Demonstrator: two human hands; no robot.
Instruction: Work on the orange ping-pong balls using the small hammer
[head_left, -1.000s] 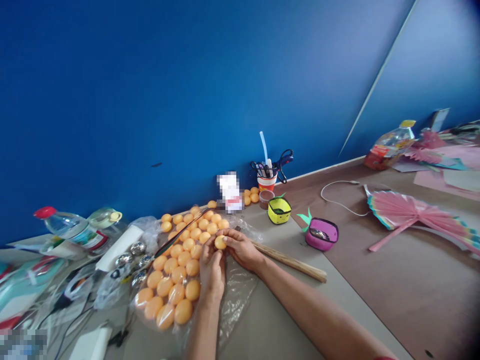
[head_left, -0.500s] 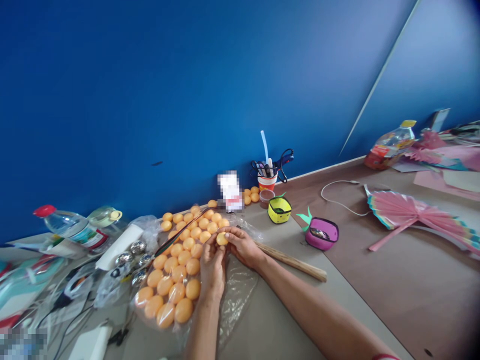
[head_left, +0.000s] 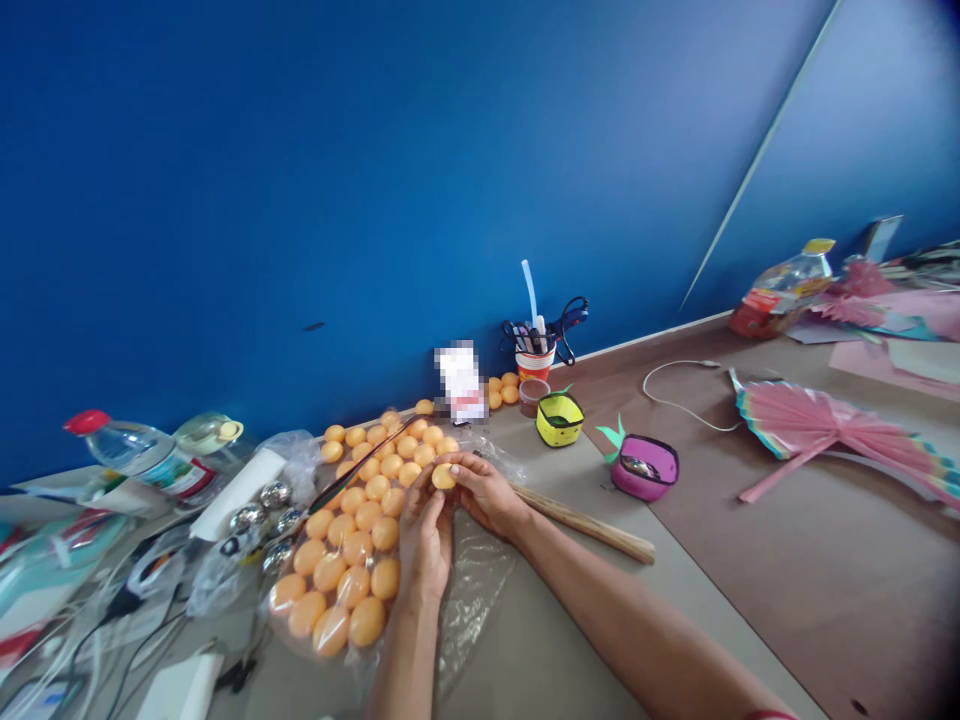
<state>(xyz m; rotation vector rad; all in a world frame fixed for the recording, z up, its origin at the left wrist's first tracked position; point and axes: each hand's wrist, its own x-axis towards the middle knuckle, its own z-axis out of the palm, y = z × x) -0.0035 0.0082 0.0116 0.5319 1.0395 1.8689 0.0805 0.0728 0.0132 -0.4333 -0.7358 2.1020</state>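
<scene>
I sit up against a blue wall (head_left: 337,180), and the table (head_left: 787,570) in front of me is grey near my arms and brown farther to the right. On the brown part lie a pink pleated fan (head_left: 825,425) and a white cable (head_left: 660,403); a wooden stick (head_left: 592,525) runs out from behind my right hand (head_left: 484,495).

A clear plastic bag (head_left: 476,580) lies on the grey part, its left portion packed with orange balls (head_left: 367,620). Over it my left hand (head_left: 429,530) and right hand meet, the fingertips of both closed on a single ball (head_left: 443,477) — it sits between them, above the bag.

Beyond, a red-and-white cup (head_left: 534,372) holds pens, a pale straw and dark cabling. Just in front of it is a small tub (head_left: 534,397); I can't tell its contents. The yellow basket (head_left: 559,432) has something dark green inside, and the purple basket (head_left: 643,487) holds something silvery — too small to name. Silver balls (head_left: 276,494) lie left of the bag, near a red-capped bottle (head_left: 139,450).
</scene>
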